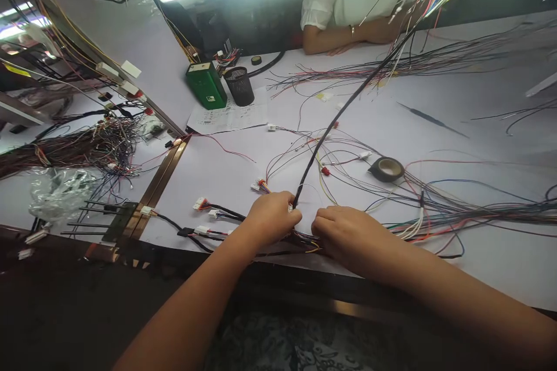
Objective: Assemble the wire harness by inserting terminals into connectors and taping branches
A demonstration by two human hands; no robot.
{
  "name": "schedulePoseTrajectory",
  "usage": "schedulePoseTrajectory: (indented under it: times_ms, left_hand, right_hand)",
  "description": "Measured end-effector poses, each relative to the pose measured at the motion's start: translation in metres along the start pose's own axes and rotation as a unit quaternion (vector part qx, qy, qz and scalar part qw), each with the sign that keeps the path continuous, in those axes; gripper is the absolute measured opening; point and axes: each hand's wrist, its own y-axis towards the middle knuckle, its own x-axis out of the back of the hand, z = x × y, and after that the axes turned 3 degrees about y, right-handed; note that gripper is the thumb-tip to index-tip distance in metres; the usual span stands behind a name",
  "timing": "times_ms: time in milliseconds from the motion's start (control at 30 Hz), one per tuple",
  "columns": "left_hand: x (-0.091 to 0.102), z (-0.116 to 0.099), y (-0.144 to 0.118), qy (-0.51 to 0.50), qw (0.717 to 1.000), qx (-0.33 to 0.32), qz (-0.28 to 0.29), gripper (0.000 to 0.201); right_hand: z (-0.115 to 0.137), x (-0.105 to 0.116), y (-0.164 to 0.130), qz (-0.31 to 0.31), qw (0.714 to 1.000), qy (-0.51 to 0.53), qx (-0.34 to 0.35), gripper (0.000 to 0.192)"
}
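Note:
My left hand [272, 217] is closed at the table's front edge, with a small white connector [290, 208] pinched between thumb and fingers. A black sleeved cable [324, 136] rises from beside that thumb toward the upper right. Close by on the right, my right hand [343, 232] has its fingers curled together. A thin white wire [311, 186] arcs from the connector to its fingertips, which are partly hidden. Under both hands runs a bundle of wires [307, 239]. Left of my left hand lie white plugs [200, 204] on black-sleeved branches.
A roll of black tape [387, 169] lies among loose wires on the right. Tweezers [433, 119] are beyond it. At the back stand a green box [206, 86] and a black mesh cup [240, 87]. Another person's forearm [369, 32] rests across the table.

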Motion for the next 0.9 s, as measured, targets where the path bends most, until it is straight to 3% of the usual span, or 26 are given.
schedulePoseTrajectory:
  times_ms: [167, 300, 433, 633, 767, 900]
  left_hand:
    - [-0.008, 0.018, -0.020, -0.223, 0.973, -0.056, -0.022, 0.017]
    - [-0.021, 0.025, -0.027, -0.304, 0.950, -0.055, -0.040, 0.021]
    - [-0.032, 0.026, -0.031, -0.322, 0.942, -0.073, -0.058, 0.022]
    - [-0.038, 0.027, -0.038, -0.326, 0.933, -0.117, -0.097, 0.015]
    - [-0.040, 0.028, -0.042, -0.332, 0.927, -0.137, -0.104, 0.013]
    - [-0.043, 0.029, -0.044, -0.336, 0.927, -0.129, -0.107, 0.013]
  right_hand:
    - [-0.002, -0.001, -0.003, -0.012, 1.000, 0.006, 0.028, 0.012]
    - [0.000, 0.006, -0.001, 0.030, 0.999, 0.011, -0.010, 0.017]
    - [0.005, 0.015, 0.017, 0.091, 0.992, -0.007, -0.087, 0.023]
    - [0.022, 0.036, 0.040, 0.208, 0.973, -0.025, -0.100, 0.023]
    - [0.032, 0.044, 0.047, 0.218, 0.958, 0.047, -0.178, 0.026]
    - [0.039, 0.043, 0.057, 0.252, 0.939, 0.047, -0.228, 0.024]
